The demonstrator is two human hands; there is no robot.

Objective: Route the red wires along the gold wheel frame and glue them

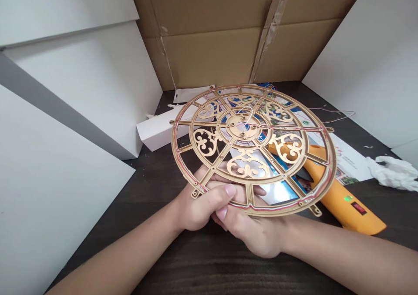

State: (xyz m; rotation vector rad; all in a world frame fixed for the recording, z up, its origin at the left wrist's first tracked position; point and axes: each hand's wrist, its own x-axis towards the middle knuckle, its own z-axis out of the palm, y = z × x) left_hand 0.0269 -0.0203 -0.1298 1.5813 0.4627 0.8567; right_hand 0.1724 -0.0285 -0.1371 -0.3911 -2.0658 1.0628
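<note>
Evidently, the round gold openwork frame (247, 164), with red and white wires (284, 127) along its rim and one spoke, is held up above the dark table (183, 269), its near edge pinched between thumbs and fingers of the left hand (209, 203) and right hand (248, 221), which touch each other. Beyond it lie an orange tool (346, 199), printed sheets (349, 160), crumpled white tissue (393, 173) and a white box (160, 132).

Openwork disc (247, 165) of matt gold metal or painted plastic; glue gun (346, 195) of smooth orange plastic; table (183, 264) of dark, grained wood look; far panel (215, 55) of brown cardboard, its tape (274, 21) shiny.
</note>
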